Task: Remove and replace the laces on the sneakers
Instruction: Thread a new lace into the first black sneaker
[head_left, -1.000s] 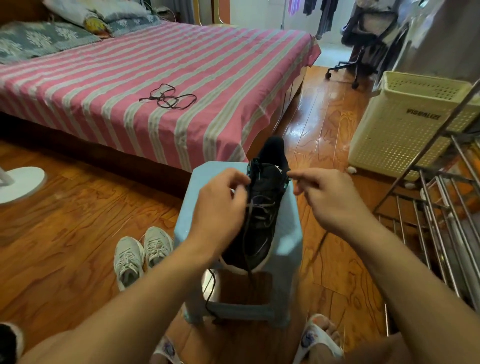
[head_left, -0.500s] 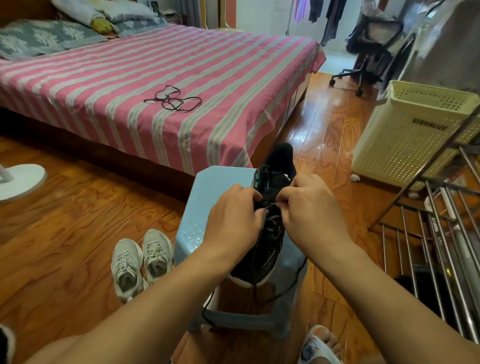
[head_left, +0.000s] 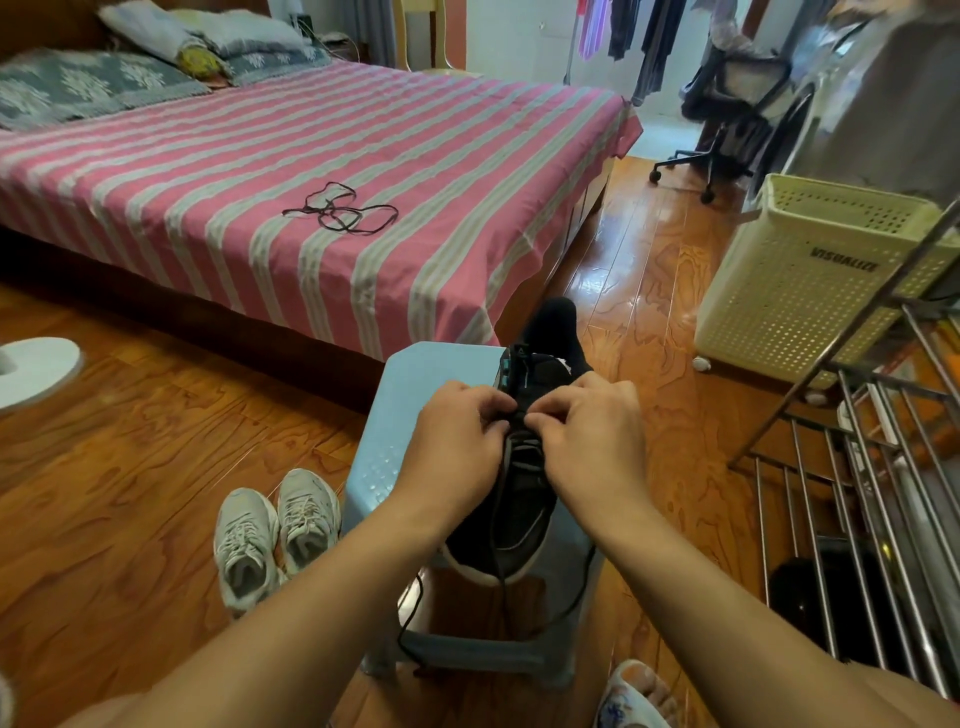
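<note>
Two hands at work | left hand (head_left: 457, 441) and right hand (head_left: 587, 441) pinch thin black lace (head_left: 500, 512) over black mesh sneaker (head_left: 511, 499), 6 o'clock, on pale blue plastic stool (head_left: 415, 395), likely threading eyelets | spare black lace (head_left: 340, 210) on striped bed, 11 o'clock
</note>
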